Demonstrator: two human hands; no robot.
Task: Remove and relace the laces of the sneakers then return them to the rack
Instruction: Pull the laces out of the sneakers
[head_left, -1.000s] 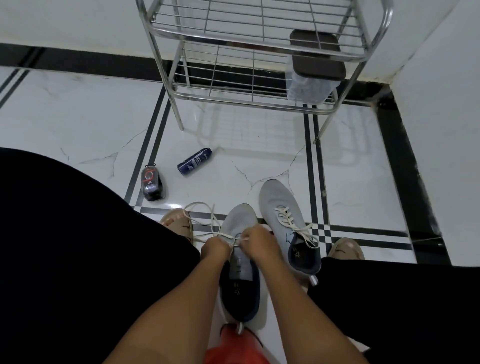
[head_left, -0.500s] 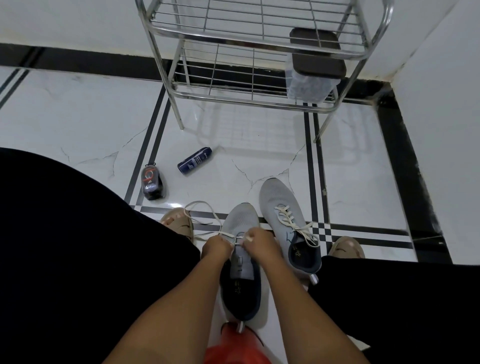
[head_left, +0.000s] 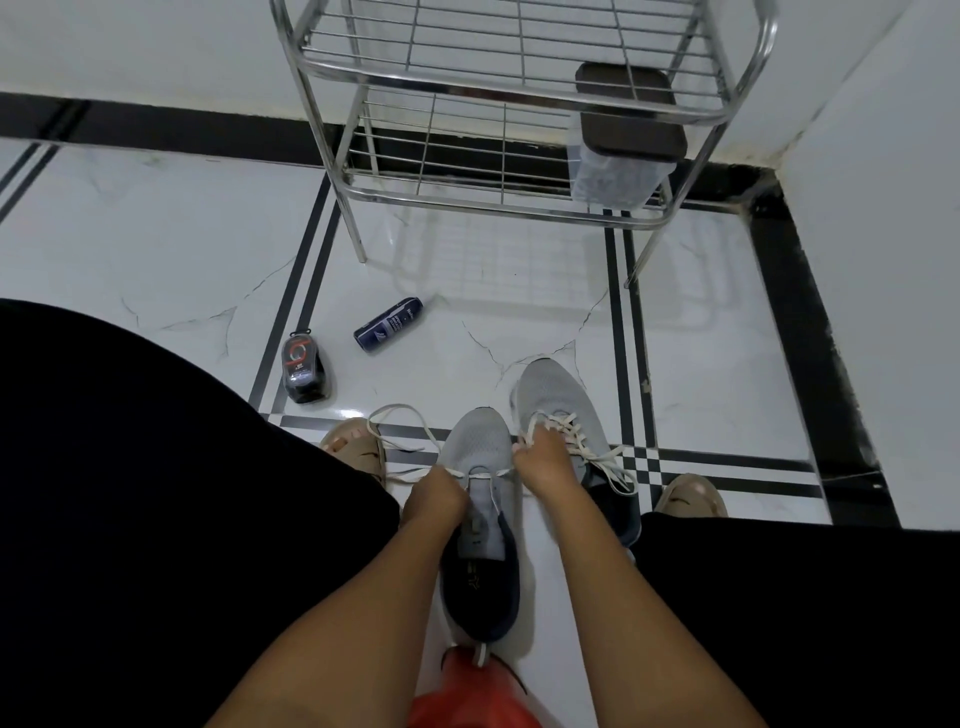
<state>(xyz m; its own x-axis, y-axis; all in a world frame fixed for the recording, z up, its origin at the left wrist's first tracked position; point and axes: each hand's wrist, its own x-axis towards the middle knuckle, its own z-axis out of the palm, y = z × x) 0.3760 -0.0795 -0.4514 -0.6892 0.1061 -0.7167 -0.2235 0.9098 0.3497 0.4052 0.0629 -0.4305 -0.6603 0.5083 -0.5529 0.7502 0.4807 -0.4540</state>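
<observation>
Two grey sneakers lie on the white floor between my knees. The near sneaker has a white lace threaded only through its lowest eyelets, with loose loops trailing left. My left hand grips the lace on the shoe's left side. My right hand pinches the other end on the right, pulled outward. The second sneaker lies just right of it, fully laced, partly behind my right hand. The metal shoe rack stands at the back.
A blue can lies on its side on the floor, and a dark bottle lies left of it. A lidded container stands on the rack's lower shelf. My sandalled feet flank the shoes. Something red lies by the heel.
My hands were close together over the near sneaker's eyelets. They have drawn apart, the right hand moving right and up, and the lace is now pulled taut across the shoe.
</observation>
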